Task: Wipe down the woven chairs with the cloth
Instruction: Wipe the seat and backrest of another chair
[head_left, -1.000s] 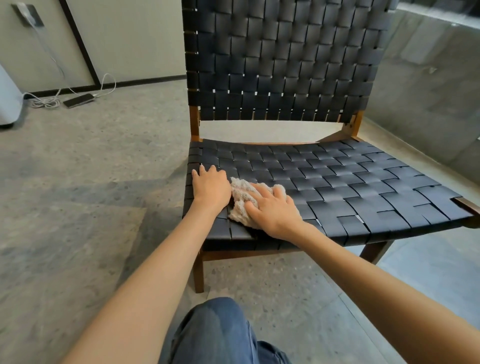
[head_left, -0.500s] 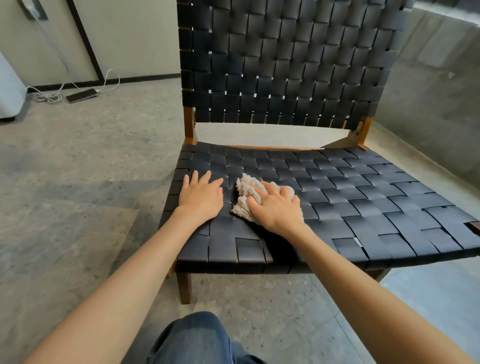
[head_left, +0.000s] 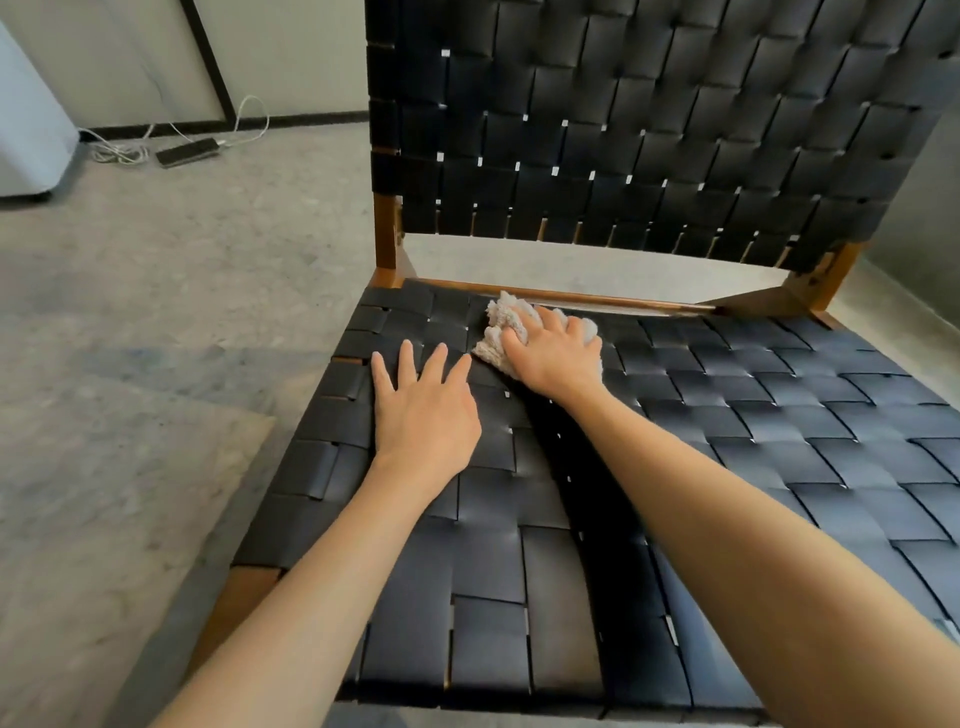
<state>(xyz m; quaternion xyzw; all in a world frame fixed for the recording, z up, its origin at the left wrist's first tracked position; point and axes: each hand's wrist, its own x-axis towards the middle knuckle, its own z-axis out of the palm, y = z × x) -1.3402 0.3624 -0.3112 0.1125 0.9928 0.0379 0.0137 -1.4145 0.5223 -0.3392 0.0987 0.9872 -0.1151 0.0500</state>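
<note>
Black woven straps form the chair (head_left: 779, 415) seat, where the right hand (head_left: 558, 356) presses a bunched pale cloth (head_left: 506, 318) at the back left corner, just beside the wooden rail (head_left: 613, 301). Its grip curls over the cloth. The left hand (head_left: 423, 410) lies flat alongside, fingers spread. Firm, overlapping strokes along the straps should clean best.

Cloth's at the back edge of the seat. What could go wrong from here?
The cloth, bunched under the right hand, lies right by the rear rail; a further push could send it through the gap below the backrest. The left hand rests flat on the seat, so the straps beneath it may get skipped.
</note>
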